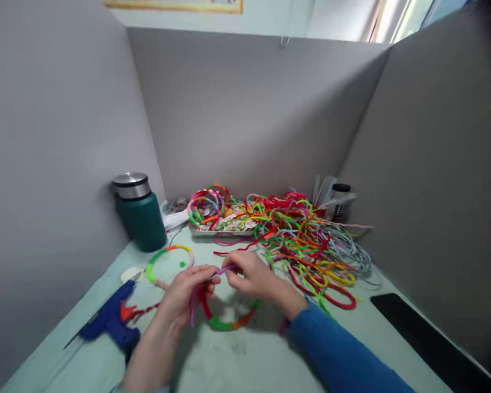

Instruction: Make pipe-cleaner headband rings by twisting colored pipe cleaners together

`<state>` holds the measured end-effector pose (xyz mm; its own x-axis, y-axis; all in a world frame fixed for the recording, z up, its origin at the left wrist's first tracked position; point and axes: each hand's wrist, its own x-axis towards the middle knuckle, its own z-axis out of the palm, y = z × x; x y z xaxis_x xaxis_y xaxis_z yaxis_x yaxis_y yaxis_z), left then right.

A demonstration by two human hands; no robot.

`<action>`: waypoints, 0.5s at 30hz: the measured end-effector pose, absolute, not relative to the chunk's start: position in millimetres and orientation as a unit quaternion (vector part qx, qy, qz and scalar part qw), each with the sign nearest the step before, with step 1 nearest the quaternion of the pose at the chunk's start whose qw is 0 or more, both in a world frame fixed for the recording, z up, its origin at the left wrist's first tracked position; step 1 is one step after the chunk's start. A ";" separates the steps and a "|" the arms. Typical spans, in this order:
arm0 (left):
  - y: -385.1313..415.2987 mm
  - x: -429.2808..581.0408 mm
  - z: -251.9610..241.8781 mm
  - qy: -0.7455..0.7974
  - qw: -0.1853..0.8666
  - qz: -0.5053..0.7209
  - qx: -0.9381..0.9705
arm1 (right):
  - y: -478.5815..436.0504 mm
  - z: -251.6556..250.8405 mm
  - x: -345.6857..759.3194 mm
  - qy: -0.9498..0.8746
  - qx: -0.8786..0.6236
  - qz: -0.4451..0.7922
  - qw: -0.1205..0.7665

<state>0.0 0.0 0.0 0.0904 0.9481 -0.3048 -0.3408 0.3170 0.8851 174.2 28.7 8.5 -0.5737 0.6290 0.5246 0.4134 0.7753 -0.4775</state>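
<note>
A purple pipe cleaner [226, 269] is held clamped by the left hand [184, 295] and right hand [251, 278] against a part-wrapped ring [225, 325] (1 finished ring [163, 252] lies nearby), with much wrapping judged left.

The multicoloured ring [225, 323] shows only its lower arc. The upper part is hidden behind the left hand [184, 292] and right hand [253, 278]. The purple strand [226, 269] pinched by both hands is blurred. The tray [213, 232] is largely covered by the pipe-cleaner pile [303, 234], and its small contents cannot be identified. The black flat object [425, 338] runs off the right edge. The poster [175, 5] is cut off at the top.
</note>
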 end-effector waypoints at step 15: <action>-1.6 -1.3 0.4 0.465 0.656 0.494 0.330 | 28.5 6.8 176.8 -0.871 -0.305 0.192 0.333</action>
<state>-1.3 -1.6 0.4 0.0782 0.9554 -0.2846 -0.3413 0.2939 0.8928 176.8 28.5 6.8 -0.5916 0.6594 0.4640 0.4039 0.7404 -0.5373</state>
